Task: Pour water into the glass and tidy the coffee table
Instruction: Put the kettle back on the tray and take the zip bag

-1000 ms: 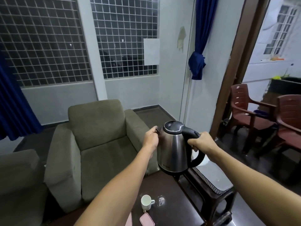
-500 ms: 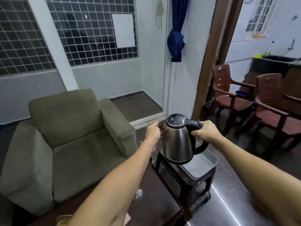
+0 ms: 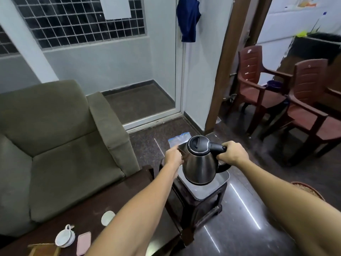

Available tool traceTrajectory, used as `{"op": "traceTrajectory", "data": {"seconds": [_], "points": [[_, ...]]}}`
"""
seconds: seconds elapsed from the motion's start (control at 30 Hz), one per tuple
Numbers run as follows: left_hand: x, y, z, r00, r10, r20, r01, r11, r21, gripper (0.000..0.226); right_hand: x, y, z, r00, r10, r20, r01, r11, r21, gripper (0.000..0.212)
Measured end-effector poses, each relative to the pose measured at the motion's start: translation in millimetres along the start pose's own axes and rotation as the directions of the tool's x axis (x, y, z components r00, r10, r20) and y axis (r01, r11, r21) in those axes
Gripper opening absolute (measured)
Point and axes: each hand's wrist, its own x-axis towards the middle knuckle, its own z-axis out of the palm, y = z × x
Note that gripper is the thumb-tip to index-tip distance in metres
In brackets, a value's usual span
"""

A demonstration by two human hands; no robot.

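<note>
A steel kettle (image 3: 200, 163) with a black lid sits low over a silver tray (image 3: 212, 192) on a dark stool (image 3: 201, 211); I cannot tell if its base touches the tray. My right hand (image 3: 232, 153) grips the black handle. My left hand (image 3: 173, 156) holds the kettle's spout side with bent fingers, mostly hidden behind its back. On the dark coffee table (image 3: 132, 198) at lower left stands a white cup (image 3: 108, 218), partly hidden by my left arm. No glass is in sight.
A second white cup (image 3: 64, 237) lies tipped beside a pink phone (image 3: 84, 242) and a wooden item (image 3: 44, 249). An olive armchair (image 3: 64, 145) stands behind the table. Two red plastic chairs (image 3: 258, 85) are at right. A blue-white packet (image 3: 178, 140) lies beyond the kettle.
Both hands have carried the kettle down from chest height to the tray on the stool. My view has tipped downward, bringing the table's cups and phone back into sight.
</note>
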Motion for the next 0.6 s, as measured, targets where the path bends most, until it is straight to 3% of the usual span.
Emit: {"op": "traceTrajectory", "data": {"seconds": [0.2,0.6], "points": [[24.3,-33.6,16.8,0.993,-0.101,-0.064,0.100,0.995,-0.027,0.030,36.6,25.2,25.1,0.997,0.022,0.077,-0.014,0.995,-0.098,0.017],[61.2,-85.5,45.4,0.972,-0.233,-0.042,0.231,0.971,-0.060,0.040,95.4,73.7,66.2,0.984,0.075,0.164,-0.054,0.990,-0.130,0.019]]}}
